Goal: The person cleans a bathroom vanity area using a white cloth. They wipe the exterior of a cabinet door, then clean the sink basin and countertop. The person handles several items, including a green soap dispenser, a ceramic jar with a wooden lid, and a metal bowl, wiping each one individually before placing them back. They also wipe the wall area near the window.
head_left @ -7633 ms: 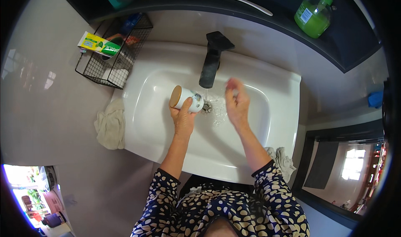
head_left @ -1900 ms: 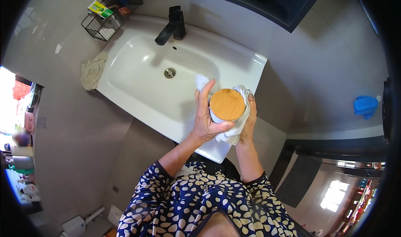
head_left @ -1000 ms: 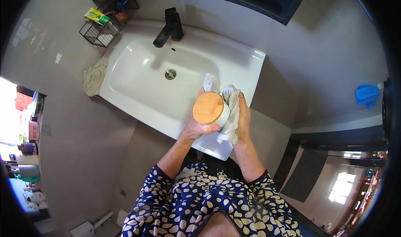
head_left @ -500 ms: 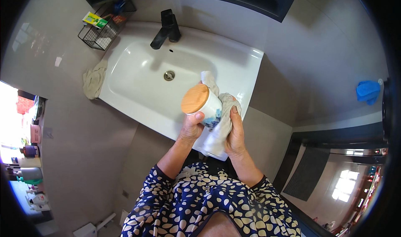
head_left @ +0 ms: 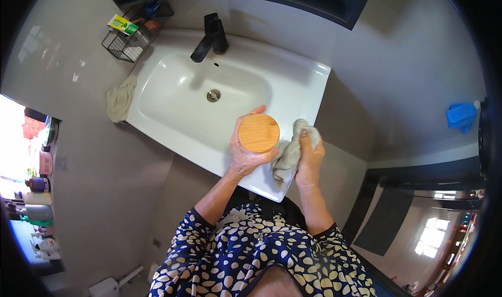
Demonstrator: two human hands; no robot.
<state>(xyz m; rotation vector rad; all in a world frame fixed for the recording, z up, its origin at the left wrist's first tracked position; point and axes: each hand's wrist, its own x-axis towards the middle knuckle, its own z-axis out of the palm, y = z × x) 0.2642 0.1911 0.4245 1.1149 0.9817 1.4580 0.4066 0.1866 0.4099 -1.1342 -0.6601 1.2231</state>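
White sink (head_left: 183,101) beneath. Right hand (head_left: 311,163) clamped on bunched cloth (head_left: 290,153). Left hand (head_left: 243,158) wrapped round wooden-lidded canister (head_left: 259,133), top up, over sink's right half; cloth contact unclear. Likely wiping step; next pass calls for firm left grip, cloth against canister's side.

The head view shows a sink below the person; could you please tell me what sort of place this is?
Most likely a bathroom: there is a white sink with a black tap, and what looks like a toothpaste tube on a wire basket beside it.
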